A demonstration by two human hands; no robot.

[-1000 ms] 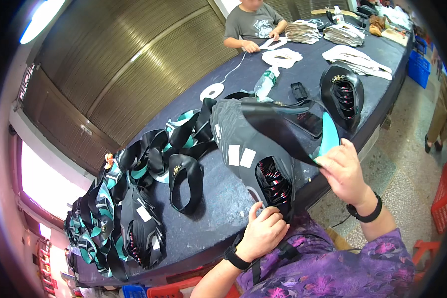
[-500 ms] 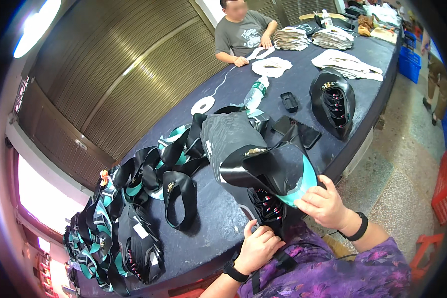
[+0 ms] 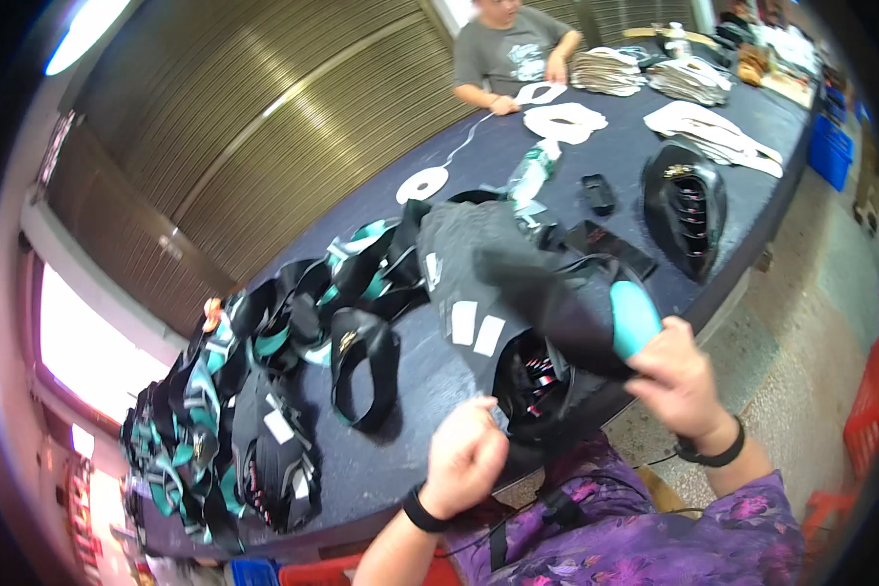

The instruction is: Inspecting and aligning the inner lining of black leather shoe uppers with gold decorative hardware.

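Note:
My right hand (image 3: 682, 383) pinches the teal-lined edge of a black shoe upper (image 3: 566, 308), which is smeared by motion above the table. My left hand (image 3: 464, 451) is closed at the near edge of a stack of dark grey and black shoe uppers (image 3: 456, 256); what its fingers grip, if anything, is hidden. Two white labels lie on the stack, and its near end opens into a dark hollow with small red and white marks. To the left, a single black upper (image 3: 386, 376) with a gold emblem stands on the table as a loop.
Many black and teal uppers (image 3: 200, 444) are heaped along the left. A phone (image 3: 610, 246), a small black case (image 3: 598, 194), a plastic bottle (image 3: 534, 174) and nested black uppers (image 3: 687, 210) lie beyond. Across the table (image 3: 435, 361), a person handles white pieces beside a tape roll (image 3: 422, 186).
The upper in my right hand has swung down and blurred, uncovering the labels on the stack. My left hand has shifted left and its fingers have curled in. The whole view has shifted slightly.

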